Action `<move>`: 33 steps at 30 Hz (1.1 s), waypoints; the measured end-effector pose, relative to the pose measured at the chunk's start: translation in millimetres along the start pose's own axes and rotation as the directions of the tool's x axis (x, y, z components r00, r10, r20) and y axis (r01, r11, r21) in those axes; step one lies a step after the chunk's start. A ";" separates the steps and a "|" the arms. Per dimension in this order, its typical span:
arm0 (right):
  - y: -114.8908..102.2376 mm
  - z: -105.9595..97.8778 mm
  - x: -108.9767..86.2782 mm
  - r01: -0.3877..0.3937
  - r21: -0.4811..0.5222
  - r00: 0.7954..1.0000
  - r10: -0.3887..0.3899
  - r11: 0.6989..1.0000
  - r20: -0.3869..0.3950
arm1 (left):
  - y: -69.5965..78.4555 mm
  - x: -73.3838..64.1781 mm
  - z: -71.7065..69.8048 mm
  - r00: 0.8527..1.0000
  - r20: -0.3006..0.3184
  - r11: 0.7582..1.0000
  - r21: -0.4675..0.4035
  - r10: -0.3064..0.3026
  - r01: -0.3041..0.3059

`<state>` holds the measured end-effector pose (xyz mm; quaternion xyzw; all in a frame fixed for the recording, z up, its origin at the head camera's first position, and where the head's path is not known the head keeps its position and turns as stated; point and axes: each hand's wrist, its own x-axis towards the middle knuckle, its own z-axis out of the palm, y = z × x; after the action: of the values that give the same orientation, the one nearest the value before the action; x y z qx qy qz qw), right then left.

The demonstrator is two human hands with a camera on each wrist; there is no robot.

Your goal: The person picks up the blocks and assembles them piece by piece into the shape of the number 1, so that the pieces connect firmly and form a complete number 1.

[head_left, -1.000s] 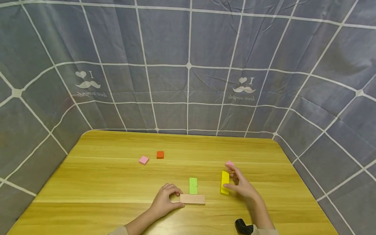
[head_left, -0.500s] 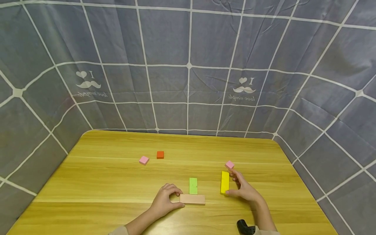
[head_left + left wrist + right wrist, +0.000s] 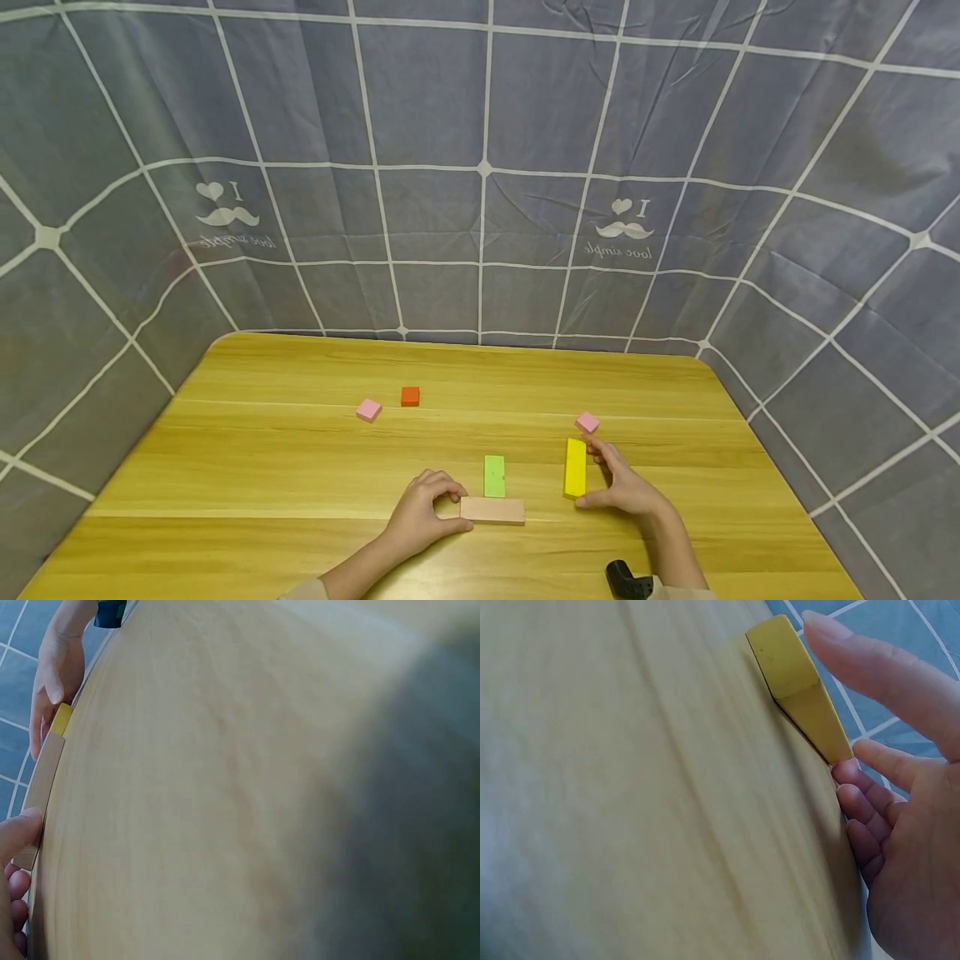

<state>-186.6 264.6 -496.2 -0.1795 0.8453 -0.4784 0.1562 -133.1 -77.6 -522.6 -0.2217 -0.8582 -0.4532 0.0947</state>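
My left hand (image 3: pixel 423 512) pinches the left end of a plain wooden block (image 3: pixel 492 510) between thumb and fingers; the block lies lengthwise on the table. Just behind it, a light green block (image 3: pixel 494 476) lies flat, its near end against or very close to the wooden one. To the right is a yellow block (image 3: pixel 575 468), pointing away from me. My right hand (image 3: pixel 630 487) spans its right side, fingertips by the far end and thumb by the near corner. In the right wrist view a gap shows between the thumb (image 3: pixel 877 664) and the yellow block (image 3: pixel 802 682).
A small pink block (image 3: pixel 587 422) lies just beyond my right fingertips. Farther back on the left are another pink block (image 3: pixel 368 410) and a red block (image 3: pixel 410 396). A black device (image 3: pixel 628 582) sits at my right wrist. Grey gridded cloth (image 3: pixel 480 208) hangs behind the wooden table (image 3: pixel 247 467).
My right thumb has slid toward me, from the yellow block's side to its near end. The right fingers have drawn back, uncovering the pink block. My left hand stays put.
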 end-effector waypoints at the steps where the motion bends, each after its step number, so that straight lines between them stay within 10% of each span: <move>1: -0.2 0.0 0.0 -0.001 -0.005 1.000 0.001 1.000 -0.004 | 0.1 0.0 -0.1 1.000 0.000 1.000 -0.001 0.000 0.000; 33: 0.5 4.9 2.7 -0.005 0.041 0.998 0.007 0.999 -0.058 | -1.2 0.0 0.2 1.000 -0.007 1.000 0.003 0.016 -0.016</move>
<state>-186.9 259.9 -499.3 -0.1598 0.8402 -0.4999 0.1366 -133.6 -78.0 -523.6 -0.2269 -0.8567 -0.4519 0.1017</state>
